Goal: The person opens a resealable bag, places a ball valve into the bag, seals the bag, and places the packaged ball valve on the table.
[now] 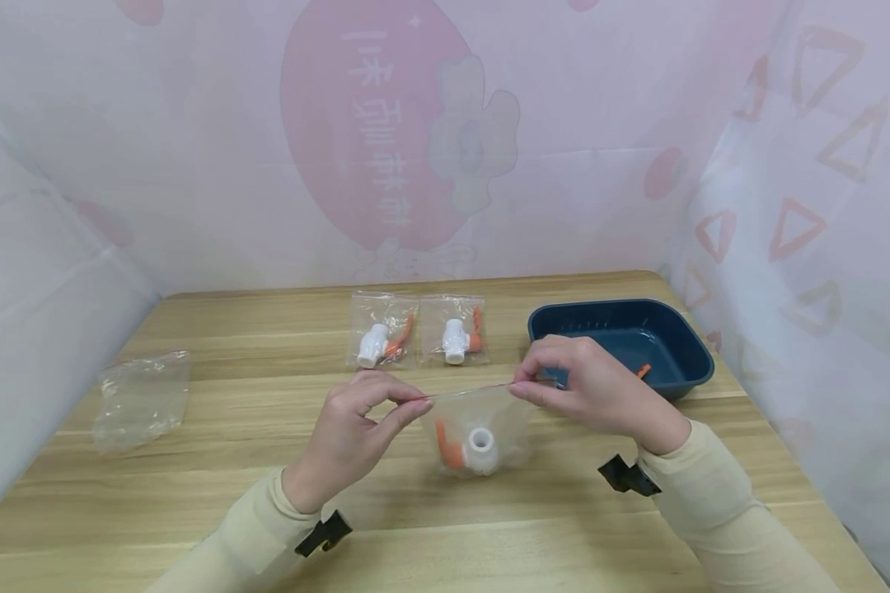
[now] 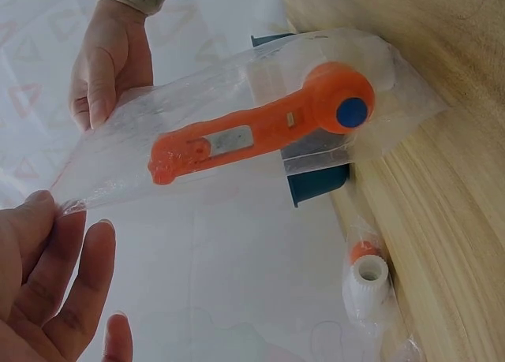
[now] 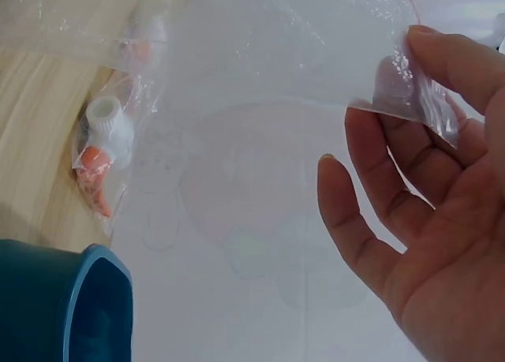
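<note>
One wooden table across the lower frame, bearing basin and bags alike. At mid-right, dark blue basin, probably set aside to leave the middle for handwork.

Reaches in from lower left with left hand, thumb and forefinger pinching the top left corner of a clear bag, other fingers spread. Mirrors this from lower right with right hand, thumb and forefinger pinching near the opposite corner, other fingers bent and spaced. Stretches the top edge straight, likely to hold the mouth flat; hard to tell whether sealed.

At far left, flat bag, apparently out of the way. Above centre, left packed bag and right packed bag, side by side, perhaps grouped for like contents.

Low in the held bag, just below centre, white valve, presumably drawn down by weight; contact with wood unclear. To its left, orange handle. Smallest, in the basin, orange piece.
</note>
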`<action>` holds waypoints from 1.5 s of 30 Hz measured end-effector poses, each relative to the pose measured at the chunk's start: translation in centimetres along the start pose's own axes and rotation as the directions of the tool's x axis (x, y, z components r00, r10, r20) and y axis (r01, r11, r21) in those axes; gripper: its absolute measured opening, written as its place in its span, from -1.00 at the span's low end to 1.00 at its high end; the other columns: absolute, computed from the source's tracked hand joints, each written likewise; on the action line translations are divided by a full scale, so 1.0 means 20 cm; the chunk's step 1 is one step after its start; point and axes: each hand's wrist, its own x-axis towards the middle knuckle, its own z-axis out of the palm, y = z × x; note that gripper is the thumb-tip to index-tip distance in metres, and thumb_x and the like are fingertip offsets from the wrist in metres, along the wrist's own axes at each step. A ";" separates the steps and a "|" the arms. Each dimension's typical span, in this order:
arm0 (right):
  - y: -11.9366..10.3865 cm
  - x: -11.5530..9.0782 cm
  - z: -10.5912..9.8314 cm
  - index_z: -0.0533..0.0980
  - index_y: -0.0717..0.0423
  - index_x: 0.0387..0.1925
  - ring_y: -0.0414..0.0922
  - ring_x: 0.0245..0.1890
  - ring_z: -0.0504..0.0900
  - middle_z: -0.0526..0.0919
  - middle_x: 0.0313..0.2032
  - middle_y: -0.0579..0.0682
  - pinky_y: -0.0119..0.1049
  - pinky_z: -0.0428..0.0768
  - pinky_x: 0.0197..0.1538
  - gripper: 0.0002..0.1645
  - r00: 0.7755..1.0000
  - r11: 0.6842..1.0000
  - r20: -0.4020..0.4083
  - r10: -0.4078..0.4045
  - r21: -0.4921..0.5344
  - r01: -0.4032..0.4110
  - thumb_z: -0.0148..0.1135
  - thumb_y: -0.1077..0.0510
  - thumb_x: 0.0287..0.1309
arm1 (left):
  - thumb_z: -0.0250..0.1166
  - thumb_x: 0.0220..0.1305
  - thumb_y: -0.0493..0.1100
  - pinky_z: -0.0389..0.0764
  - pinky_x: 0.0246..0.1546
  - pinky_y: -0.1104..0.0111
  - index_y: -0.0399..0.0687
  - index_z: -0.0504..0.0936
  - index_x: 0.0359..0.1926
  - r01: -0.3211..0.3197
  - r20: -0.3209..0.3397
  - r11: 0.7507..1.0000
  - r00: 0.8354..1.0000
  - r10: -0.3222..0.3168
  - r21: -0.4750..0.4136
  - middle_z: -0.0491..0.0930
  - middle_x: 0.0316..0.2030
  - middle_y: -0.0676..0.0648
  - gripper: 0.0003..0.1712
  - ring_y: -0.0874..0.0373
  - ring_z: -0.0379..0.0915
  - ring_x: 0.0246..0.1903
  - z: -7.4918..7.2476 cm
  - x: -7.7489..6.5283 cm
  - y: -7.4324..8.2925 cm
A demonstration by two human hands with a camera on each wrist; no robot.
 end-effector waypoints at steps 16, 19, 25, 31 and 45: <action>0.02 -0.03 -0.03 0.65 -0.12 -0.36 -0.30 -0.45 0.46 0.59 -0.40 -0.31 -0.45 0.44 -0.44 -0.78 0.999 1.000 -0.045 -0.019 -0.004 0.019 0.44 0.30 0.11 | 0.38 0.28 -0.02 0.52 -0.16 0.42 -0.10 0.73 -0.39 0.019 -0.010 1.000 1.000 -0.019 0.000 0.72 -0.39 0.04 -0.76 0.14 0.61 -0.32 -0.01 0.00 0.00; 0.03 -0.04 -0.04 0.64 -0.13 -0.34 -0.29 -0.42 0.47 0.60 -0.39 -0.29 -0.47 0.43 -0.41 -0.76 0.998 0.999 -0.045 -0.034 0.006 0.034 0.43 0.31 0.12 | 0.39 0.27 -0.05 0.52 -0.16 0.41 -0.11 0.73 -0.39 0.011 -0.011 1.000 1.000 -0.011 -0.003 0.72 -0.39 0.03 -0.78 0.13 0.62 -0.33 -0.01 0.00 0.00; 0.02 -0.04 -0.04 0.63 -0.12 -0.35 -0.29 -0.40 0.46 0.59 -0.37 -0.28 -0.52 0.40 -0.38 -0.73 0.995 0.997 -0.053 -0.082 -0.018 0.081 0.43 0.35 0.10 | 0.42 0.24 -0.11 0.52 -0.17 0.42 -0.11 0.73 -0.39 0.000 -0.009 1.000 1.000 0.000 -0.004 0.72 -0.40 0.03 -0.84 0.14 0.62 -0.34 0.00 0.00 0.00; 0.04 -0.06 -0.05 0.66 -0.10 -0.34 -0.29 -0.41 0.48 0.62 -0.37 -0.28 -0.54 0.41 -0.41 -0.78 0.995 0.997 -0.070 -0.071 -0.022 0.069 0.45 0.31 0.09 | 0.40 0.26 -0.08 0.52 -0.17 0.41 -0.11 0.73 -0.38 0.006 -0.004 1.000 1.000 -0.006 -0.001 0.72 -0.39 0.04 -0.81 0.14 0.62 -0.33 0.00 0.00 0.00; 0.06 -0.09 -0.08 0.64 -0.10 -0.34 -0.30 -0.35 0.54 0.63 -0.34 -0.29 -0.52 0.48 -0.26 -0.73 0.996 0.997 -0.075 -0.043 -0.074 0.038 0.44 0.36 0.07 | 0.39 0.27 -0.07 0.52 -0.17 0.41 -0.11 0.73 -0.37 0.015 0.000 1.000 1.000 -0.015 0.005 0.72 -0.39 0.04 -0.80 0.16 0.61 -0.33 0.00 0.01 0.00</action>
